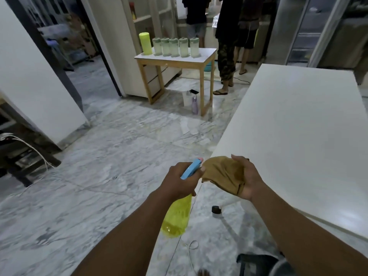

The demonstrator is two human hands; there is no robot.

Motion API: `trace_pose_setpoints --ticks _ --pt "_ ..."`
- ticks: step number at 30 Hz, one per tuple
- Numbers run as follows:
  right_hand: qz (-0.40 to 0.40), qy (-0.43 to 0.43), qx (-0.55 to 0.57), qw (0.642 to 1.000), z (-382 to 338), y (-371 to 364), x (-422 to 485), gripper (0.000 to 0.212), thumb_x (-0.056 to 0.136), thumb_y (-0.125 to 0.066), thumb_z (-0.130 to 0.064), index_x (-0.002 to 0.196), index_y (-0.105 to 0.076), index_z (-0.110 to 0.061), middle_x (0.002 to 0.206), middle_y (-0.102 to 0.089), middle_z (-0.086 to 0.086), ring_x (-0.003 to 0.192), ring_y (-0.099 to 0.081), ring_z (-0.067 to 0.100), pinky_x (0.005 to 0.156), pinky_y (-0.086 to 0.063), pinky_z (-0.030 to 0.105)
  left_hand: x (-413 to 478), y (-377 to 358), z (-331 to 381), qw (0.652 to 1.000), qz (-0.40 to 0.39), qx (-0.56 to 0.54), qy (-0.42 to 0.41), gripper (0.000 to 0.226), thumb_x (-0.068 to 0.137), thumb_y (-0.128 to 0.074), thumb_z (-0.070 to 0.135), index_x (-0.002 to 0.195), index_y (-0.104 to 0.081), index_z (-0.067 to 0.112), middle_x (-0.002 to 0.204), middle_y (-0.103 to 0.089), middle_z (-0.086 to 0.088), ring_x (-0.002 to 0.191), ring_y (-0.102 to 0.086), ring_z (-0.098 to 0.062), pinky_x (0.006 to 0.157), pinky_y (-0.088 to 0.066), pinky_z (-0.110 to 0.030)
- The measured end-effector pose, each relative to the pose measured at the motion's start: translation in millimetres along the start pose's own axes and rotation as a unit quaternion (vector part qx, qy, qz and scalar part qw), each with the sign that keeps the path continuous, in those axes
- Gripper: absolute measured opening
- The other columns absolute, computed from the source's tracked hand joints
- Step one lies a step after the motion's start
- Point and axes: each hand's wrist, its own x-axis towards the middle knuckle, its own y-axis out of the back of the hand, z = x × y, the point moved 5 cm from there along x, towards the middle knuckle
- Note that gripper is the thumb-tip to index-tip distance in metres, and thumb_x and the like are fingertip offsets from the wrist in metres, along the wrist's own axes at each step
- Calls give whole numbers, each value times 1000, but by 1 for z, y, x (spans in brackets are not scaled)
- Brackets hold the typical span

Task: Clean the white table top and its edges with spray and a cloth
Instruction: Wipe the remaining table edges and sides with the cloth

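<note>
Two grips closed: left hand (180, 181) round the spray bottle (177, 214), right hand (246, 179) bunching the cloth (223, 173) beside its nozzle.

Dim, soft indoor light, wide-angle view.
Faint glare sat on the white table top (294, 124) and marble floor (111, 148); edges bowed, and the background people were blurred.

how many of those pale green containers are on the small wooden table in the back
5, upright in a row on the small table, right of a yellow-green canister. None seem hidden.
</note>
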Motion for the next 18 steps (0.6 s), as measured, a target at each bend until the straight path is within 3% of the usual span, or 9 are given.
trace_pose_setpoints --ticks 3,5,8,12,15,18 --pt "59 -15 -61 996 -24 -4 39 47 86 -64 -26 127 -63 -2 120 -69 24 107 -68 39 92 -55 48 51 12 2 999 -29 -1 -14 10 103 -67 35 98 -73 28 82 -70 -4 50 -68 -7 49 -55 -16" --pt "98 -8 -89 991 -46 -5 59 39 89 -62 -21 123 -65 -4 116 -71 22 105 -69 39 94 -54 52 90 22 3 999 -41 5 -25 8 103 -68 37 101 -73 32 84 -72 -11 53 -71 -13 52 -60 -23" --pt "147 9 -117 982 -75 0 73 27 91 -62 -20 116 -66 -10 110 -73 18 97 -72 37 84 -58 52 139 30 4 997 -65 33 -31 19 102 -68 41 88 -73 29 94 -74 -26 58 -75 -20 61 -67 -34" --pt "199 14 -160 967 -112 13 89 20 94 -59 -20 112 -65 -13 110 -72 16 95 -71 36 77 -60 51 203 26 11 991 -115 29 -57 15 101 -68 43 88 -71 37 96 -73 -29 67 -78 -27 71 -69 -49" --pt "223 4 -186 957 -133 23 100 19 94 -56 -20 107 -67 -11 104 -75 16 96 -72 37 88 -56 55 250 16 13 985 -157 23 -70 17 101 -69 42 108 -75 27 92 -72 -22 59 -76 -22 74 -68 -48" --pt "251 -8 -179 951 -152 28 111 20 91 -61 -23 107 -67 -13 105 -76 16 96 -73 37 89 -56 55 293 6 22 974 -199 28 -107 32 103 -66 41 131 -71 26 85 -67 -10 55 -73 -16 64 -66 -32"
